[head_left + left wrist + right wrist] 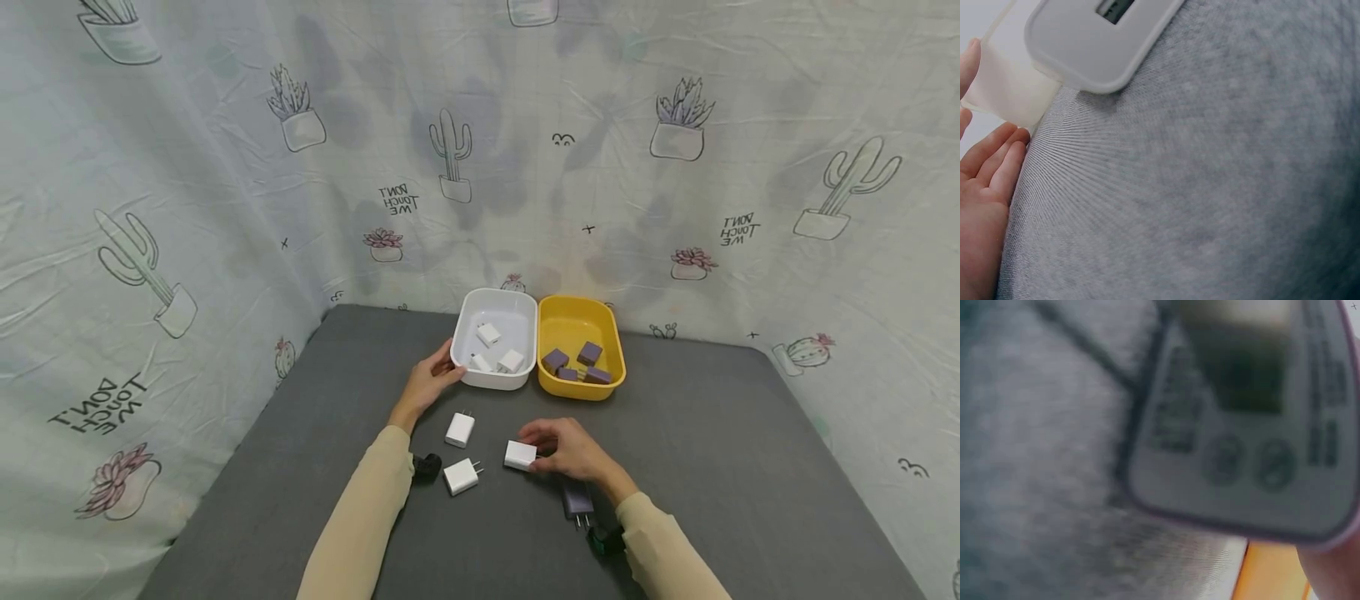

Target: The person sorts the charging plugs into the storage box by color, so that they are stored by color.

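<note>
My left hand rests against the front left corner of a white bin, which holds a few white charger plugs. In the left wrist view its fingers lie nearly straight beside the bin's wall. My right hand pinches a white charger plug between thumb and fingers, low over the table. Under that wrist lies a purple charger plug, prongs towards me; its printed face fills much of the right wrist view. Two more white charger plugs lie between my arms.
A yellow bin with several purple charger plugs stands against the white bin's right side. Behind both hangs a patterned curtain at the back edge of the grey table.
</note>
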Tool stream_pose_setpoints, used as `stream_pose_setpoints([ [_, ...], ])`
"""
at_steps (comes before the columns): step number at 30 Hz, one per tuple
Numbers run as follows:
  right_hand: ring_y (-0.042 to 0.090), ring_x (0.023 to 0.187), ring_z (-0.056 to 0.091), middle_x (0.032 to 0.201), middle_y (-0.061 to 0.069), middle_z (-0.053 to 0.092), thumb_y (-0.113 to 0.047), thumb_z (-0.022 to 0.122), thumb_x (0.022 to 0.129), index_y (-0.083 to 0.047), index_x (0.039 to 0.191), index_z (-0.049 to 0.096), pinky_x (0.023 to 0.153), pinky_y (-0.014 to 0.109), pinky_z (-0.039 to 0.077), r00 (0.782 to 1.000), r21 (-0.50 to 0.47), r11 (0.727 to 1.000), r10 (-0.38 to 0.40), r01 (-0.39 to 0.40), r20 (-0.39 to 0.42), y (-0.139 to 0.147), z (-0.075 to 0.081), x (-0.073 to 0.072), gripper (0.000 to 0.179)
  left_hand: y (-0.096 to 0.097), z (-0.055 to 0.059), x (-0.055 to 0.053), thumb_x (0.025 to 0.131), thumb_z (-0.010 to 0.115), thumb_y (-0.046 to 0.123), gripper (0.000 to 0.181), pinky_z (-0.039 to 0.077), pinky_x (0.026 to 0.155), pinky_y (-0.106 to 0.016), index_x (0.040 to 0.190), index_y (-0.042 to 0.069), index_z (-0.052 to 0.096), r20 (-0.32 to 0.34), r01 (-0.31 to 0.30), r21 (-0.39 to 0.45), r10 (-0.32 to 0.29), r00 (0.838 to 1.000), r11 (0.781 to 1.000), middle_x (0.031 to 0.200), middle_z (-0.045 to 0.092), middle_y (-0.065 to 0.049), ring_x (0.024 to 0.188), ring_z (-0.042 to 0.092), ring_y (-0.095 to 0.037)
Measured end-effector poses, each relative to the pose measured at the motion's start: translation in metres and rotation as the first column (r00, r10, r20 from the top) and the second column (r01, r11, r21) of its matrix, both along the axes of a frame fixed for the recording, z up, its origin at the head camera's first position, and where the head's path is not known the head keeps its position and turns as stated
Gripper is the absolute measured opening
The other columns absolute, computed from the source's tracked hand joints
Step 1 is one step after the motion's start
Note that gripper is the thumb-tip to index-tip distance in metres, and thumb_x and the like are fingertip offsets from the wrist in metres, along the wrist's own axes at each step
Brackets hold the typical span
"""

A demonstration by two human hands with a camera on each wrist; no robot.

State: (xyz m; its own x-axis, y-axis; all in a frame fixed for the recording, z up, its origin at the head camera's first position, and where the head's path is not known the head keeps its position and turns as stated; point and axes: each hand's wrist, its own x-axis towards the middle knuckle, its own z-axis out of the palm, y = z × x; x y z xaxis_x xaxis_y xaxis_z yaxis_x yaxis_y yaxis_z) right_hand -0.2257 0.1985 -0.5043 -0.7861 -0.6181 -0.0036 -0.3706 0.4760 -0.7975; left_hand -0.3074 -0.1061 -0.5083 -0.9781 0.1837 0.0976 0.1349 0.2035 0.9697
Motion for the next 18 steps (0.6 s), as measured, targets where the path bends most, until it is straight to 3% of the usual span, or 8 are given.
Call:
stream_pose_setpoints([
  [5,0.02,0.097,0.07,0.11,0.007,0.073,-0.008,0.082,0.077,-0.009,0.116,0.067,0.084,0.034,0.059,0.995,-0.029,0.995,-0.096,0.096,-0.033,-0.005,0.006,-0.004,0.042,0.0,0.002,0.0,0.091,0.071,0.022,0.074,0.044,0.109,-0.042,0.153,0.012,0.031,0.004,0.001,-0.011,-0.001,1.0,1.0,0.149,0.044,-0.022,0.136,0.046,-0.035],
  [9,0.02,0.095,0.07,0.109,0.009,0.073,-0.007,0.082,0.076,-0.009,0.114,0.068,0.084,0.034,0.059,0.977,-0.084,0.976,-0.207,0.203,-0.048,-0.011,0.012,-0.011,0.041,-0.001,-0.001,-0.003,0.091,0.071,0.023,0.075,0.044,0.109,-0.042,0.153,0.012,0.031,-0.007,0.006,0.004,-0.006,1.0,1.0,0.149,0.044,-0.022,0.136,0.046,-0.036],
  [14,0.019,0.09,0.07,0.107,0.012,0.073,-0.006,0.083,0.075,-0.006,0.113,0.068,0.08,0.033,0.059,0.941,-0.134,0.934,-0.337,0.33,-0.033,-0.015,0.022,-0.02,0.041,-0.002,-0.02,-0.011,0.089,0.072,0.028,0.076,0.044,0.108,-0.043,0.153,0.015,0.033,-0.021,-0.018,0.017,0.018,1.0,1.0,0.148,0.047,-0.017,0.136,0.047,-0.032],
  [18,0.018,0.09,0.068,0.109,0.011,0.072,-0.007,0.083,0.076,-0.006,0.114,0.069,0.08,0.033,0.059,0.917,-0.136,0.908,-0.399,0.396,0.01,-0.017,0.029,-0.029,0.041,-0.002,-0.032,-0.016,0.089,0.072,0.033,0.075,0.046,0.107,-0.04,0.153,0.021,0.035,-0.042,-0.049,-0.01,0.048,0.998,0.999,0.147,0.051,-0.011,0.134,0.051,-0.026],
])
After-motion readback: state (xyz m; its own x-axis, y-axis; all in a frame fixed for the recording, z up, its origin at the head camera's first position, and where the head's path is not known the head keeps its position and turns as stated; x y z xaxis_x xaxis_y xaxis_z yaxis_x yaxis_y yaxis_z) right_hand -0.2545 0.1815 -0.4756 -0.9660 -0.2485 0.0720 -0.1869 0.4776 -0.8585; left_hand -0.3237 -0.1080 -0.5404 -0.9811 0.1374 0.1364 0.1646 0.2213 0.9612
